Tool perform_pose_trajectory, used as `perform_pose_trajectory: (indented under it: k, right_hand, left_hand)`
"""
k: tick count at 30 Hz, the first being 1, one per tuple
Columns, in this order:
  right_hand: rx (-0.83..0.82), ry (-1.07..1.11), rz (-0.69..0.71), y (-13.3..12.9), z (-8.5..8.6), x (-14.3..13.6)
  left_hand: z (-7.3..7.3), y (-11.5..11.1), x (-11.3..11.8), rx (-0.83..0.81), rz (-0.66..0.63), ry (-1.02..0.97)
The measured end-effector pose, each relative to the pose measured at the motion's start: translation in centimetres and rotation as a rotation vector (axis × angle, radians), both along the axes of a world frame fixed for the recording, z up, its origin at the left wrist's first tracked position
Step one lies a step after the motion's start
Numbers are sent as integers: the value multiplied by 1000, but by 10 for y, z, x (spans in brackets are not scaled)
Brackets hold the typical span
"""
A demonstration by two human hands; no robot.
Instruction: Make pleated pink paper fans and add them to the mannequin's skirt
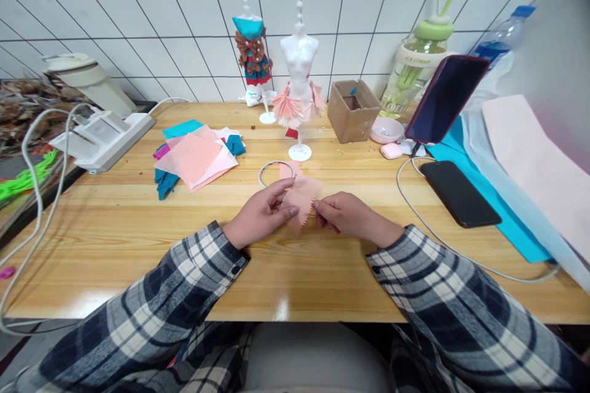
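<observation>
A thin peach-pink piece of crepe paper (pixel 300 199) with zigzag-cut edges is pinched between the thumb and fingers of my left hand (pixel 266 212), just above the table. My right hand (pixel 343 215) is closed in a pinch at the paper's right edge; a thin dark thing shows at its fingertips, too small to name. Behind my left fingers lies a ring-shaped roll (pixel 262 173), perhaps tape. Farther back stands a small white dress form (pixel 299 55) with a pleated peach skirt (pixel 289 107) around its hips.
Coloured paper sheets (pixel 191 156) are piled at left, near a power strip (pixel 120 138). At the back stand a second dressed form (pixel 251 52) and a cardboard box (pixel 353 116). To the right are a propped phone (pixel 445 98), a flat phone (pixel 461 193), a cable and larger sheets (pixel 544 166).
</observation>
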State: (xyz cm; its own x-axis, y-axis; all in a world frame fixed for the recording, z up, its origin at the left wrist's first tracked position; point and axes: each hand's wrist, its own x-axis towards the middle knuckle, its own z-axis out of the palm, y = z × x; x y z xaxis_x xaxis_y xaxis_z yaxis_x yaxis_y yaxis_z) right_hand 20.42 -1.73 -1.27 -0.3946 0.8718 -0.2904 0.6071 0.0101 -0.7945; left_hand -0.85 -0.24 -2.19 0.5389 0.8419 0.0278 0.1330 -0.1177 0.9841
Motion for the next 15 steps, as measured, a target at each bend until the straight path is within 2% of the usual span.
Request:
perform_pose_trajectory:
  k: [15]
  right_hand:
    - [42, -11, 47, 1, 0, 1]
  left_hand:
    - [0, -1, -1, 19, 6, 15]
